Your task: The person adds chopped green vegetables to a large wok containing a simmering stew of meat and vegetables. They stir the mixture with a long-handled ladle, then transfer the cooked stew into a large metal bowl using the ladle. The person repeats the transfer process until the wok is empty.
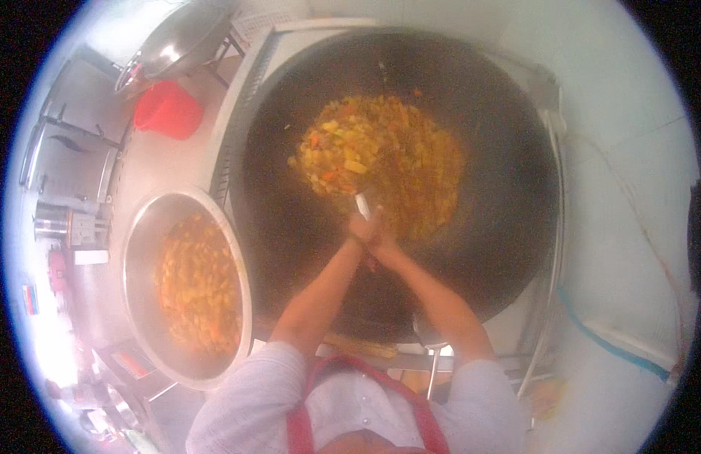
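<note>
A huge dark wok (pixel 509 204) stands before me, with a heap of diced yellow and orange food (pixel 422 166) in its middle. Both my hands are closed around the handle of a large cooking spatula (pixel 362 203), close together over the near half of the wok. My left hand (pixel 359 227) and my right hand (pixel 383 244) overlap there. Ahead of them, a mound of the diced pieces sits at the spatula's head and hides it. Steam blurs the finer detail.
To the left stands a wide metal basin (pixel 138 250) holding similar food. Beyond it are a red bucket (pixel 169 110) and a large metal bowl or lid (pixel 185 41). A metal ladle (pixel 432 333) lies at the wok's near rim. A tiled wall (pixel 630 212) bounds the right side.
</note>
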Demonstrator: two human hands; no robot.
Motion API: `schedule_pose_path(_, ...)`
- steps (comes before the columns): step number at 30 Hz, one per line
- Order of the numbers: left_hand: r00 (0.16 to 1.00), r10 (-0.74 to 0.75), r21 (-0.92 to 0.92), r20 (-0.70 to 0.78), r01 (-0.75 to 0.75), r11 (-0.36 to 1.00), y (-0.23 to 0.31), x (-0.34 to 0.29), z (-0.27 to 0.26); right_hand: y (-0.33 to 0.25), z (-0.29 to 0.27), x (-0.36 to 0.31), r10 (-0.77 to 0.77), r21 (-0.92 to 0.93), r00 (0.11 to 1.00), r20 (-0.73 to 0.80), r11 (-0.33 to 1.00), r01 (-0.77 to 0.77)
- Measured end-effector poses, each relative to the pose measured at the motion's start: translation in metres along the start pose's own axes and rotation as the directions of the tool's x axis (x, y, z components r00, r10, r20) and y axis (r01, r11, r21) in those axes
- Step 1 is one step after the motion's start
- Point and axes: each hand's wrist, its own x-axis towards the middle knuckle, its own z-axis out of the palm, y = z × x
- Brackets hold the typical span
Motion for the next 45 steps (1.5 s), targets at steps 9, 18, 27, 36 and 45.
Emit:
schedule_pose_path(9,0.837,0.072,-0.396,0.543,0.179,0.9,0.138,-0.157,-0.055,-0.12,-0.049,-0.121,0.3,0.154,0.941,0.16,0.933,-0.324)
schedule_pose_path(18,0.768,0.349,-0.68,0.537,0.149,0.718,0.137,-0.246,-0.147,-0.246,0.031,-0.217,0.287,-0.03,0.943,0.169,0.958,-0.286)
schedule_pose_path(27,0.914,0.124,-0.867,0.386,0.313,0.388,0.069,-0.24,-0.239,-0.247,0.141,-0.194,0.26,-0.367,0.917,0.302,0.919,-0.14)
schedule_pose_path(36,0.923,0.253,-0.931,0.291,0.334,-0.147,0.06,-0.223,-0.26,-0.244,0.178,-0.183,-0.238,-0.972,0.942,0.235,-0.037,0.233)
schedule_pose_path(45,0.89,0.247,-0.9,0.384,0.302,0.313,0.109,-0.206,-0.194,-0.215,0.097,-0.167,-0.271,-0.729,0.959,-0.088,0.674,0.123)
